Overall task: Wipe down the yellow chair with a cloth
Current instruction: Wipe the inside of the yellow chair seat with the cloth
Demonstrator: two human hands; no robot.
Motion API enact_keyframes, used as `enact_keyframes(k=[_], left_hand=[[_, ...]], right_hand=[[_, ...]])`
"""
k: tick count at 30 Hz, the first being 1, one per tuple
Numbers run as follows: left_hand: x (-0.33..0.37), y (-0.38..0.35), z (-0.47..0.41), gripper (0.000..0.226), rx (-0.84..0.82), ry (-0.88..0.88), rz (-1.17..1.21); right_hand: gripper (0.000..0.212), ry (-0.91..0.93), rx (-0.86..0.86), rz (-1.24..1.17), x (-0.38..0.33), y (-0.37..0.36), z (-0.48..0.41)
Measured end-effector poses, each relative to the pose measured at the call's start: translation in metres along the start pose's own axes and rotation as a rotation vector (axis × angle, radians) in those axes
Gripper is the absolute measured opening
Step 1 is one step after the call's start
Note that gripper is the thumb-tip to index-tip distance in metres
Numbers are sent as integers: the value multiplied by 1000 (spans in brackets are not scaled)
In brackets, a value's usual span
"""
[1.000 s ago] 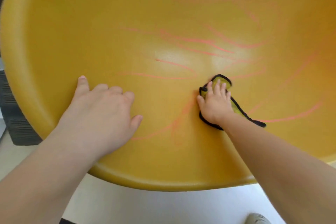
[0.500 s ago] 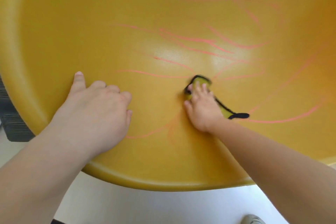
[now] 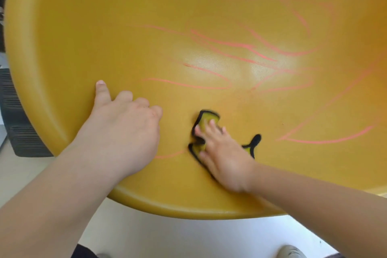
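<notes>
Right hand (image 3: pixel 225 157) flat on the cloth (image 3: pixel 206 123), fingers spread and pressing it onto the chair (image 3: pixel 104 27) seat near the front edge, no pinch at all, just palm weight, prob. for scrubbing force. Cloth's bunched, one black-trimmed tail poking out right of the wrist. Left hand (image 3: pixel 123 132) planted on the seat toward the left rim, fingers slightly curled and close together, holding nothing, looks like it's bracing the chair. Pink marks (image 3: pixel 240 46) all over the middle and back, another near the right edge. Lots left to do, I'd say.
</notes>
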State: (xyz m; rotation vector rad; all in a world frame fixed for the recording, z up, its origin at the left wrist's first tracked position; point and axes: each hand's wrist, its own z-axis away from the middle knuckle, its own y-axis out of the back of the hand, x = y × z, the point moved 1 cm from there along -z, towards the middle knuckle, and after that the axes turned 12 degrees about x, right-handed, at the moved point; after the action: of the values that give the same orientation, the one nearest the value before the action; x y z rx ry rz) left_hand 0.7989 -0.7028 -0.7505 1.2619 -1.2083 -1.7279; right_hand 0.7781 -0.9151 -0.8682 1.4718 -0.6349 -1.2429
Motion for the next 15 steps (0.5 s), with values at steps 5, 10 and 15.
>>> enact_keyframes(k=[5, 10, 15], left_hand=[[1, 4, 0, 38, -12, -16, 13], [0, 4, 1, 39, -26, -14, -1], [2, 4, 1, 36, -15, -27, -5]], right_hand=[[69, -85, 4, 324, 73, 17, -23], [72, -435, 74, 353, 64, 9, -64], [82, 126, -141, 104, -5, 9, 26]])
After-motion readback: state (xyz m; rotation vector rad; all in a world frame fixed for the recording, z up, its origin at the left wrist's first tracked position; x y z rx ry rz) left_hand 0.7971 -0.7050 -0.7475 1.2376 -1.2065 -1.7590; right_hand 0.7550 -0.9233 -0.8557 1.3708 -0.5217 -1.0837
